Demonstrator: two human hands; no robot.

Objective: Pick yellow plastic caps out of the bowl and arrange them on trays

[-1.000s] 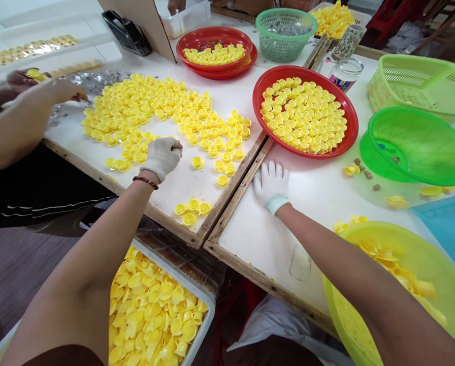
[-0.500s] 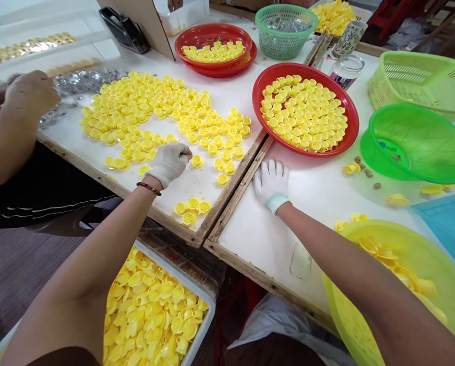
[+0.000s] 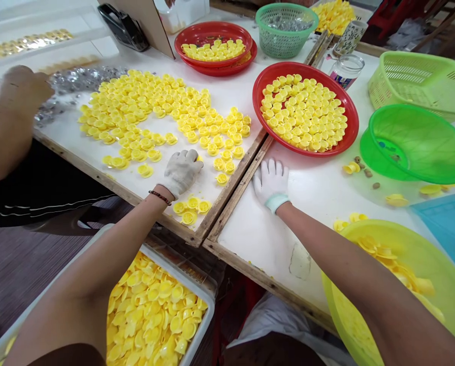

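Observation:
My left hand [image 3: 182, 172], in a white knit glove, is over the left table with its fingers curled down around a small yellow plastic cup [image 3: 200, 158]. Only a sliver of that cup shows past the fingers; the fingertips are hidden. Just below the hand lies a small group of similar cups [image 3: 189, 217]. To its upper left spreads a large batch of yellow cups [image 3: 143, 107]. My right hand [image 3: 271, 183], also gloved, rests flat on the right table with fingers spread, holding nothing. Beyond it stands a red tray [image 3: 258, 109] filled with yellow cups.
Wooden edging [image 3: 235, 198] runs between the tables. On the right are a green bowl [image 3: 418, 145], a light green basket [image 3: 421, 76] and a yellow basin [image 3: 332, 300]. A bin [image 3: 208, 317] of yellow pieces stands below. At left, a co-worker's hand [image 3: 29, 86] is near clear pieces [image 3: 78, 84].
My left hand has moved right and slightly down, over the single yellow cup that lay beside its fingertips. My right hand stays put. The co-worker's hand has shifted a little left.

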